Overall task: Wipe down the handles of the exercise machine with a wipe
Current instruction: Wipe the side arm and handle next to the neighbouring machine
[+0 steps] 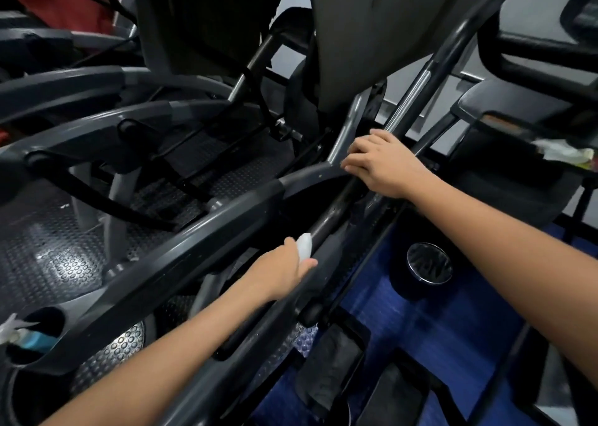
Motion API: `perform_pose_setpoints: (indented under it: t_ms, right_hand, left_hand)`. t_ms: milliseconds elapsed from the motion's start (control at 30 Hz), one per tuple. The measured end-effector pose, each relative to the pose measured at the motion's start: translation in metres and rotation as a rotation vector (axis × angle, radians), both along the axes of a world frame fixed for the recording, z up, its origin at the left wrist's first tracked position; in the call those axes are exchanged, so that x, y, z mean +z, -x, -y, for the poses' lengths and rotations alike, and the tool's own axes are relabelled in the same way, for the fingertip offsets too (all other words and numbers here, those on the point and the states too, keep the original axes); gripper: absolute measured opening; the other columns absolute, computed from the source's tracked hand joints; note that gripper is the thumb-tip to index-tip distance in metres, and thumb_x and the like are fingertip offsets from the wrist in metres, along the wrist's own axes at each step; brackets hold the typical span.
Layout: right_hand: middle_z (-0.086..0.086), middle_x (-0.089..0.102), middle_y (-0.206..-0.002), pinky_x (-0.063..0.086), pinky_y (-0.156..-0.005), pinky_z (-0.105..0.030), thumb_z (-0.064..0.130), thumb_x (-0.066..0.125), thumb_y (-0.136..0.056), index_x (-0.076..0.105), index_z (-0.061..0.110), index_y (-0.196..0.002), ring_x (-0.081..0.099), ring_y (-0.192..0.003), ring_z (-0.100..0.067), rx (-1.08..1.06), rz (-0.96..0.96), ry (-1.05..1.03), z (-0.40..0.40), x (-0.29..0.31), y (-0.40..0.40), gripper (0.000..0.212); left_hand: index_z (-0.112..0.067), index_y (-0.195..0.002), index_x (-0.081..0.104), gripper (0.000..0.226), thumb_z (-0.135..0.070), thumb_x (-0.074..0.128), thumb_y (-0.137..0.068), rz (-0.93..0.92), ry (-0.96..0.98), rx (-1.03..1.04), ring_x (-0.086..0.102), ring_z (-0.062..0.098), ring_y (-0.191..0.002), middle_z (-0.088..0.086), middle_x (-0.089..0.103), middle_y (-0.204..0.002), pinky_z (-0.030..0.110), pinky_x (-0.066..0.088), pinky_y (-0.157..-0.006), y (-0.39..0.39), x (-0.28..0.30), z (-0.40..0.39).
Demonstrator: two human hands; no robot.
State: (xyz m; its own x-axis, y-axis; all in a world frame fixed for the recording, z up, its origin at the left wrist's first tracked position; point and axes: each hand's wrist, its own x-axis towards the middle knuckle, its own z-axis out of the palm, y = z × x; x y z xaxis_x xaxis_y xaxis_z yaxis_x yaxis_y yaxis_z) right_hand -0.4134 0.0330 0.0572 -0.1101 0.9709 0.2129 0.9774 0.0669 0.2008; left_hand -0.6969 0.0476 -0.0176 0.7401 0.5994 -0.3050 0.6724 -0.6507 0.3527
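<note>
The wipe (304, 246) is a small white wad bunched up in the left hand (284, 272), pressed right against the dark handle bar (326, 228) of the exercise machine. The left fingers are wrapped around the bar with the wipe tucked between palm and bar, thumb (309, 264) lying along the near side, so only a bit of white pokes out on top. Further up the same bar, the right hand (382, 163) sits on it with fingers (356, 149) curled loosely over the metal, near where the curved grey arm (226, 218) joins in. Off to the lower left there's a cup holder (42, 328) with something blue and white stuffed in it. Studded rubber floor (64, 264) underneath, blue mat (404, 322) on the right.
</note>
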Motion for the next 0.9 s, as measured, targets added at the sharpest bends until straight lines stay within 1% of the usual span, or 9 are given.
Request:
perform_pose_setpoints:
  t_ms: [133,200,300,433,600,667,733,800,900]
  right_hand:
    - [-0.001,0.063,-0.115,0.013,-0.117,-0.038,0.042,0.039,-0.100,0.073,0.027,-0.104,0.051,-0.127,-0.024,-0.058,0.088,-0.113,0.001,0.019,-0.029,0.038]
    - [-0.002,0.063,-0.120,0.011,-0.119,-0.040,0.048,0.034,-0.098,0.073,0.028,-0.107,0.048,-0.131,-0.024,-0.093,0.102,-0.100,0.001,0.030,-0.042,0.045]
    - [-0.001,0.061,-0.126,0.007,-0.120,-0.039,0.054,0.029,-0.099,0.072,0.033,-0.112,0.044,-0.135,-0.022,-0.121,0.132,-0.048,-0.003,0.044,-0.057,0.050]
    - [-0.001,0.054,-0.139,0.005,-0.122,-0.038,0.055,0.022,-0.099,0.070,0.035,-0.119,0.033,-0.144,-0.022,-0.120,0.135,-0.055,-0.005,0.052,-0.072,0.056]
    - [-0.003,0.043,-0.152,0.003,-0.123,-0.040,0.055,0.025,-0.101,0.066,0.035,-0.124,0.022,-0.150,-0.022,-0.137,0.105,-0.117,-0.010,0.062,-0.091,0.051]
    - [-0.003,0.046,-0.148,0.004,-0.123,-0.040,0.056,0.024,-0.101,0.066,0.035,-0.122,0.024,-0.149,-0.021,-0.159,0.094,-0.124,-0.011,0.073,-0.101,0.052]
    - [-0.001,0.053,-0.139,0.004,-0.123,-0.040,0.056,0.022,-0.101,0.067,0.036,-0.119,0.027,-0.147,-0.020,-0.153,0.090,-0.104,-0.011,0.076,-0.107,0.053]
    - [0.001,0.058,-0.128,0.002,-0.122,-0.040,0.054,0.023,-0.102,0.069,0.034,-0.114,0.030,-0.145,-0.021,-0.143,0.096,-0.122,-0.012,0.073,-0.107,0.051]
    - [0.001,0.058,-0.121,0.001,-0.122,-0.041,0.051,0.025,-0.103,0.069,0.033,-0.108,0.033,-0.142,-0.021,-0.158,0.114,-0.149,-0.013,0.067,-0.105,0.048]
  left_hand:
    - [0.001,-0.132,0.038,0.054,-0.046,0.033,-0.105,0.003,-0.231,-0.059,0.065,0.034,-0.098,0.015,0.057,-0.115,0.036,0.043,-0.069,-0.063,0.007,-0.004]
    - [0.000,-0.132,0.039,0.054,-0.047,0.033,-0.105,0.018,-0.275,-0.039,0.065,0.031,-0.095,0.013,0.057,-0.113,0.034,0.043,-0.067,-0.092,0.003,-0.012]
    - [-0.003,-0.121,0.044,0.051,-0.050,0.037,-0.103,0.134,-0.215,0.022,0.064,0.032,-0.087,0.013,0.058,-0.108,0.034,0.040,-0.063,-0.120,-0.003,-0.021]
    - [-0.004,-0.110,0.046,0.045,-0.049,0.046,-0.100,0.359,-0.030,0.143,0.060,0.031,-0.092,0.013,0.061,-0.104,0.042,0.048,-0.078,-0.136,0.003,-0.025]
    - [-0.004,-0.113,0.051,0.051,-0.052,0.046,-0.098,0.460,-0.279,0.152,0.057,0.030,-0.099,0.012,0.059,-0.109,0.044,0.047,-0.087,-0.171,0.016,-0.026]
    - [-0.005,-0.113,0.050,0.047,-0.050,0.048,-0.098,0.507,-0.249,0.141,0.056,0.029,-0.099,0.011,0.057,-0.109,0.043,0.047,-0.086,-0.172,0.015,-0.026]
    - [-0.008,-0.114,0.047,0.041,-0.046,0.049,-0.099,0.562,-0.108,0.142,0.057,0.028,-0.099,0.009,0.056,-0.108,0.042,0.047,-0.085,-0.164,0.011,-0.023]
    - [-0.009,-0.118,0.045,0.040,-0.044,0.049,-0.100,0.506,-0.028,0.196,0.061,0.028,-0.096,0.009,0.059,-0.107,0.040,0.048,-0.081,-0.151,0.005,-0.017]
    - [-0.007,-0.110,0.043,0.044,-0.050,0.043,-0.100,0.243,-0.175,0.170,0.066,0.031,-0.088,0.010,0.066,-0.097,0.034,0.041,-0.065,-0.131,-0.003,-0.014]
